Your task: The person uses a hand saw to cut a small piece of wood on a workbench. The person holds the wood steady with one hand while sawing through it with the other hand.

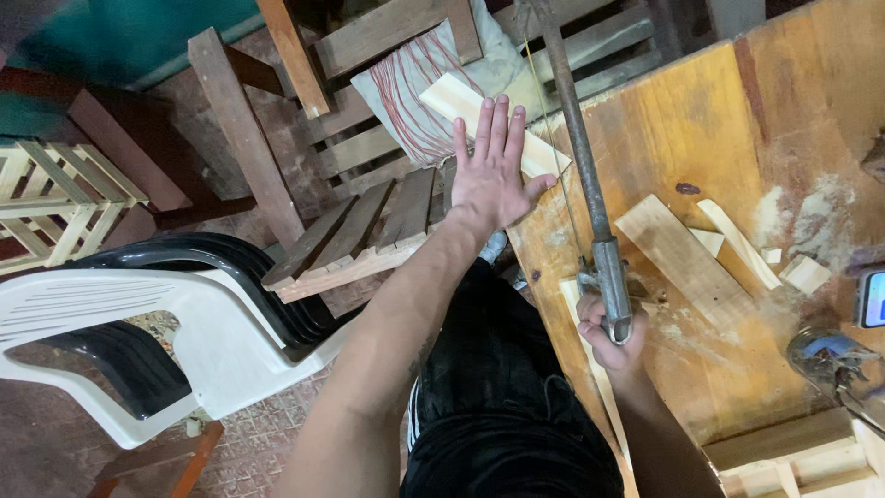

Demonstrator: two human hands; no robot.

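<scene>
My left hand (493, 166) lies flat, fingers spread, on a pale wooden board (452, 97) that juts past the left edge of the wooden workbench (682, 120). My right hand (608, 337) grips the metal handle of a long saw frame (576, 120) that runs up and away across the bench edge, right beside the board. A thin pale strip of wood (604, 387) lies along the bench edge under that hand.
Offcuts lie on the bench: a flat board (678, 254), a thin strip (737, 242), small blocks (804, 273). Sawdust covers the right side. A metal clamp (834, 364) sits at the right. Stacked plastic chairs (184, 314), slatted wooden frames (355, 235) and a striped cushion (415, 97) stand left.
</scene>
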